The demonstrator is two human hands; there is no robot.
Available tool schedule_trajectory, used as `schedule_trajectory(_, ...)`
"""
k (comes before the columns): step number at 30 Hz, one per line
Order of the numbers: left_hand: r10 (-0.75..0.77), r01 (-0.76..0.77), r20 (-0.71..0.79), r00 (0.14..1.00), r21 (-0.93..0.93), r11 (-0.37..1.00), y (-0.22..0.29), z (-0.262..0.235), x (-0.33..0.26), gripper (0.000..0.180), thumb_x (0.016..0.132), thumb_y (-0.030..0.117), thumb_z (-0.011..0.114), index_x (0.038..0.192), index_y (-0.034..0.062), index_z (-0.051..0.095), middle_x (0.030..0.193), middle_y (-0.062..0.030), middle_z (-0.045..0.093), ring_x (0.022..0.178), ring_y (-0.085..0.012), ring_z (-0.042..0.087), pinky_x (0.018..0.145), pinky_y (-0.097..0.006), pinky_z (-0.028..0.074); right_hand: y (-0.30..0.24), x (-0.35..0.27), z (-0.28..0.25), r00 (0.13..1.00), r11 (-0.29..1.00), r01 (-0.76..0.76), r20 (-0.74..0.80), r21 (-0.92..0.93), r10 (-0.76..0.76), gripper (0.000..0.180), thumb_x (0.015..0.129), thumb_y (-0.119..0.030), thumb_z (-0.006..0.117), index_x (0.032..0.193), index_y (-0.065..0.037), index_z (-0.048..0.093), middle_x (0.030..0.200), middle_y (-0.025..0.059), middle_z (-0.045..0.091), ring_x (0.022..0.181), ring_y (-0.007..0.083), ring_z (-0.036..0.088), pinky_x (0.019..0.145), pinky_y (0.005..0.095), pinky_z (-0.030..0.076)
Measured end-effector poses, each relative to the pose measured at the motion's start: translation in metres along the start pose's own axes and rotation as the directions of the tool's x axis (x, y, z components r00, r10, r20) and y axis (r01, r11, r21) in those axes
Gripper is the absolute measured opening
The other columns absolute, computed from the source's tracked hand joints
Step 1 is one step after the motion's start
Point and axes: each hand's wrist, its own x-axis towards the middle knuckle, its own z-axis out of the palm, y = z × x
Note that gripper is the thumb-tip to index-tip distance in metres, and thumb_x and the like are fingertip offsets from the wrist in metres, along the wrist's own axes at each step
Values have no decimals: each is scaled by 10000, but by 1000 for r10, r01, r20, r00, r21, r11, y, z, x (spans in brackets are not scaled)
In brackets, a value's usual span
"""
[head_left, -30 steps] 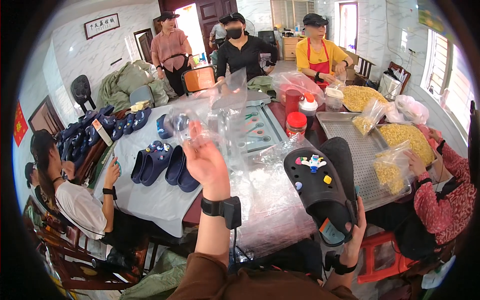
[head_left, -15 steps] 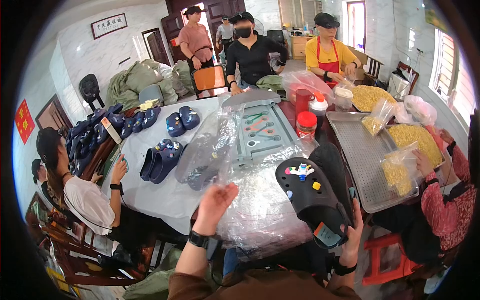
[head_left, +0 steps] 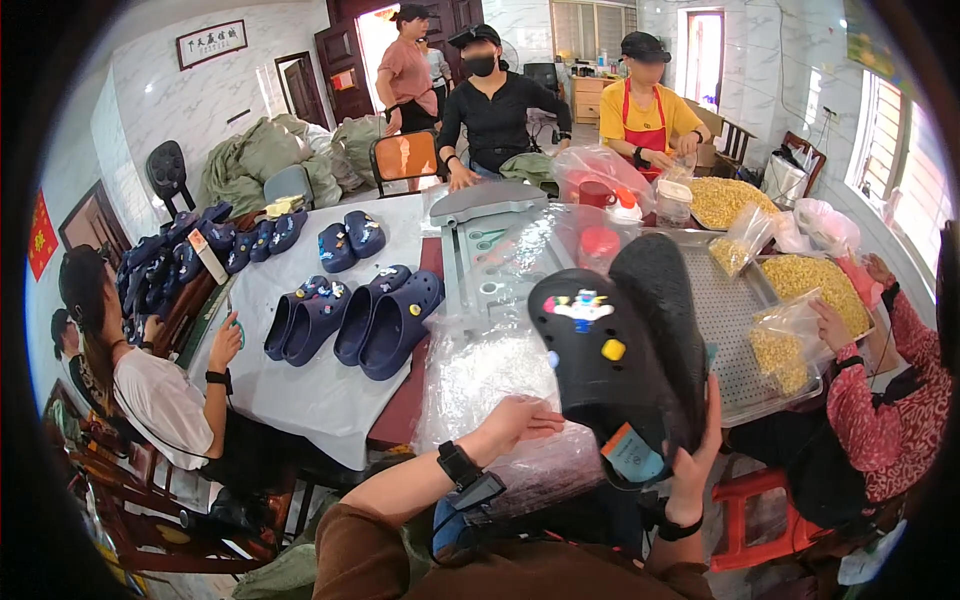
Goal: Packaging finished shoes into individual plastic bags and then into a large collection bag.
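Observation:
A pair of black clogs [head_left: 580, 345], with colourful charms on the upper and a blue and orange tag at the heel, is held up tilted over the near table edge. My right hand [head_left: 697, 455] grips the pair at the heel end, its fingers partly hidden behind. My left hand [head_left: 522, 422] reaches towards the clogs from the left, fingers stretched out; whether the fingertips touch plastic is unclear. Clear plastic bags [head_left: 485, 385] lie in front of and beneath that hand. A raised clear sheet of plastic [head_left: 555, 240] stands behind the clogs.
Navy clogs [head_left: 392, 320] stand in pairs on the white-covered table [head_left: 245, 350], with more piled far left. A grey board [head_left: 470, 240] lies mid-table. Right are a metal tray [head_left: 715, 330] and yellow pieces [head_left: 735, 200]. A red stool [head_left: 755, 520] stands near right. Several people sit around.
My left hand has moved right, towards the clogs. The raised plastic has shifted right, uncovering a navy pair on the left. The black clogs have come slightly left and nearer.

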Motion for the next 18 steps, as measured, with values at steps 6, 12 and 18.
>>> schedule_trajectory(6, -36, 40, 95, 995, -40, 998, -17, -3, -12, 315, 1069, 88, 394, 1174, -145, 578, 1230, -296, 669, 1087, -309, 705, 925, -341, 605, 5, 1, 20, 995, 896, 86, 81, -435, -56, 965, 608, -44, 683, 1527, 33, 399, 1322, 241, 552, 1215, 372, 543, 1081, 426, 399)
schedule_trajectory(12, -89, -104, 267, 960, 632, 768, 25, -11, -58, 463, 1018, 322, 624, 1279, -61, 623, 1064, -159, 754, 898, -206, 738, 815, -313, 613, 23, -14, 3, 994, 905, -71, 47, -419, 100, 980, 600, -65, 687, 1534, 8, 403, 1281, 222, 563, 1216, 363, 545, 1080, 419, 405)
schedule_trajectory(18, 787, -152, 344, 513, 938, -311, 66, -56, -32, 811, 785, 121, 785, 1520, 227, 460, 1622, -273, 276, 1408, -454, 411, 1089, -470, 447, 44, -22, -15, 988, 953, -146, 12, -267, 155, 984, 604, -81, 640, 1544, 50, 378, 1450, 215, 513, 1350, 296, 493, 1164, 372, 336)
